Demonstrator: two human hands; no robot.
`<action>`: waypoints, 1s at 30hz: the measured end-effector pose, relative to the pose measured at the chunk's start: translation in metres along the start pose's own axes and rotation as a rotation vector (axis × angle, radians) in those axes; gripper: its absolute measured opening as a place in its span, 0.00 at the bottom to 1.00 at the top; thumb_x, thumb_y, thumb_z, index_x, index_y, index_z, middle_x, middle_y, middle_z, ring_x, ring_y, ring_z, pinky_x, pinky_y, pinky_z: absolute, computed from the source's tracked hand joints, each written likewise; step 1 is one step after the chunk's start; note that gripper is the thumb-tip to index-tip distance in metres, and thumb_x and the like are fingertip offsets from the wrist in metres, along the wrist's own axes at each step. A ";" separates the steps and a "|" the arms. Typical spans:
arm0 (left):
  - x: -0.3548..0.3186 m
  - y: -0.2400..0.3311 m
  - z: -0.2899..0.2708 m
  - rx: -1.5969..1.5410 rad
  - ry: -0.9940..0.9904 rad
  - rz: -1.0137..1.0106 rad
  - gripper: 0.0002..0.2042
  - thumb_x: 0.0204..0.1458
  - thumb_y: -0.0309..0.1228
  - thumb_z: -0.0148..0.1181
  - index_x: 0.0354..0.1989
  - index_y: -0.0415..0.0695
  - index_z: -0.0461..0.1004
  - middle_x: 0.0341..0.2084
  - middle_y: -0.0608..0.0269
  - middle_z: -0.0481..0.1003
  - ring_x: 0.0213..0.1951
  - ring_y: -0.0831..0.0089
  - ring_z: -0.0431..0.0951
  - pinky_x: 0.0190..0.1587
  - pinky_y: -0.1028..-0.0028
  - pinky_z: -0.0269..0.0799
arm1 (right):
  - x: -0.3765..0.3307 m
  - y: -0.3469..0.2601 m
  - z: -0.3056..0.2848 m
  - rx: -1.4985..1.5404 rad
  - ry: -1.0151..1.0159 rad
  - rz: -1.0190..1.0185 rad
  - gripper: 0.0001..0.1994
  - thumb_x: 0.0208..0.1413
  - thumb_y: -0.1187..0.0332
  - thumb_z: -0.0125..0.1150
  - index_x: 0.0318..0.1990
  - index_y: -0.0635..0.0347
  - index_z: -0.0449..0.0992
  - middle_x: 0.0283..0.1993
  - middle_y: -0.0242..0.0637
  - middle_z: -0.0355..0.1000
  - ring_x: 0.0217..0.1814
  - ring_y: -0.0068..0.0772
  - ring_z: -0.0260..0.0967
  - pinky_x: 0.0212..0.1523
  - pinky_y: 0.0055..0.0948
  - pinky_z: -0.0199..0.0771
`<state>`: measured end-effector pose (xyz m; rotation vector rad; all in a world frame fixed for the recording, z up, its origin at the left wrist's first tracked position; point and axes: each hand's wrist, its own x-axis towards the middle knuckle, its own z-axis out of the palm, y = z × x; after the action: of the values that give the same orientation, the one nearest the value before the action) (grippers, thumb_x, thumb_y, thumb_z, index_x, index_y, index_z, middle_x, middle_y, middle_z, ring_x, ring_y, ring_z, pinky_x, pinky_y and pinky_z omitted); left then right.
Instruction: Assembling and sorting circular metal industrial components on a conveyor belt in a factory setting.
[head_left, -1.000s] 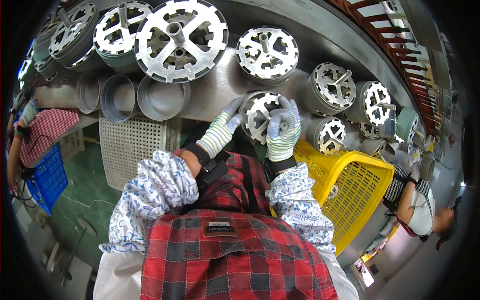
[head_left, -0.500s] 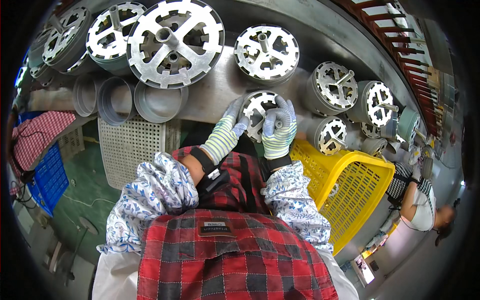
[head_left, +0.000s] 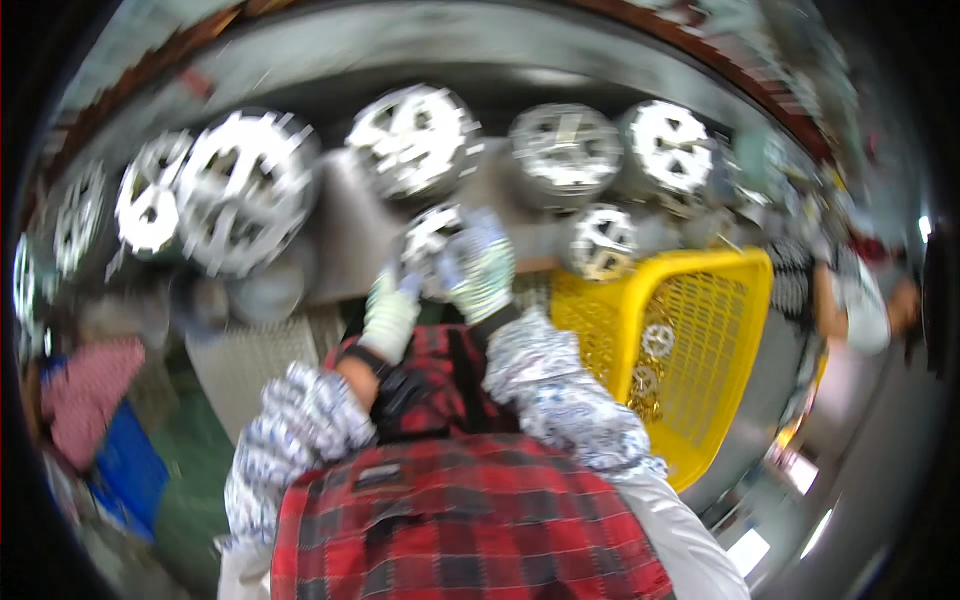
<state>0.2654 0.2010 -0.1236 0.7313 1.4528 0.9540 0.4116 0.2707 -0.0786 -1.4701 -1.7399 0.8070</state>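
Note:
At the near edge of the bench, both my gloved hands are on a small round metal part with a slotted, spoked disc on top [head_left: 430,232]. My left hand [head_left: 390,310] closes on its near left side. Around its right side curls my right hand [head_left: 482,265], covering part of the disc. Motion blur hides the exact finger positions. Just beyond stands a larger drum-like part with a similar spoked disc [head_left: 415,140]. Another small spoked part [head_left: 603,242] sits to the right of my hands.
More spoked parts line the metal bench [head_left: 345,215] on both sides, with grey rings [head_left: 270,295] near its left edge. A yellow basket [head_left: 625,330] holding small metal pieces stands at my right. A pale perforated crate [head_left: 250,370] is below left. A person [head_left: 850,300] works far right.
The view has swung, so the bench and its parts sit differently in it and look blurred. Both hands remain on the small spoked part. More of the yellow basket's contents shows.

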 end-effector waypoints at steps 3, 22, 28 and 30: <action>0.001 0.020 -0.017 -0.222 -0.104 -0.043 0.26 0.61 0.31 0.47 0.66 0.35 0.52 0.55 0.58 0.64 0.53 0.72 0.66 0.55 0.75 0.63 | 0.023 -0.035 -0.016 -0.117 -0.104 -0.247 0.08 0.38 0.68 0.62 0.25 0.59 0.71 0.41 0.51 0.71 0.47 0.55 0.66 0.49 0.47 0.68; -0.043 0.075 0.003 -0.162 -0.058 -0.101 0.28 0.57 0.44 0.56 0.62 0.45 0.59 0.56 0.55 0.65 0.58 0.59 0.65 0.61 0.60 0.60 | 0.168 0.076 -0.391 -0.388 0.510 0.183 0.24 0.49 0.52 0.60 0.47 0.61 0.73 0.44 0.53 0.73 0.46 0.54 0.70 0.48 0.44 0.68; -0.058 0.089 0.020 -0.113 0.019 -0.116 0.26 0.60 0.40 0.52 0.63 0.43 0.57 0.58 0.53 0.64 0.58 0.61 0.66 0.61 0.62 0.61 | 0.119 0.062 -0.437 -0.074 0.628 0.010 0.30 0.52 0.68 0.62 0.62 0.59 0.59 0.50 0.46 0.70 0.49 0.34 0.69 0.50 0.29 0.69; -0.065 0.086 0.015 -0.138 0.071 -0.158 0.26 0.60 0.40 0.51 0.64 0.43 0.56 0.59 0.52 0.63 0.59 0.60 0.65 0.62 0.62 0.60 | 0.076 0.137 -0.466 -0.159 0.879 -0.434 0.18 0.50 0.64 0.62 0.48 0.60 0.73 0.47 0.44 0.73 0.50 0.41 0.70 0.51 0.34 0.68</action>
<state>0.2799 0.1870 -0.0168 0.4783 1.4670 0.9552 0.8664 0.3757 0.0761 -1.1936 -1.3457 -0.2080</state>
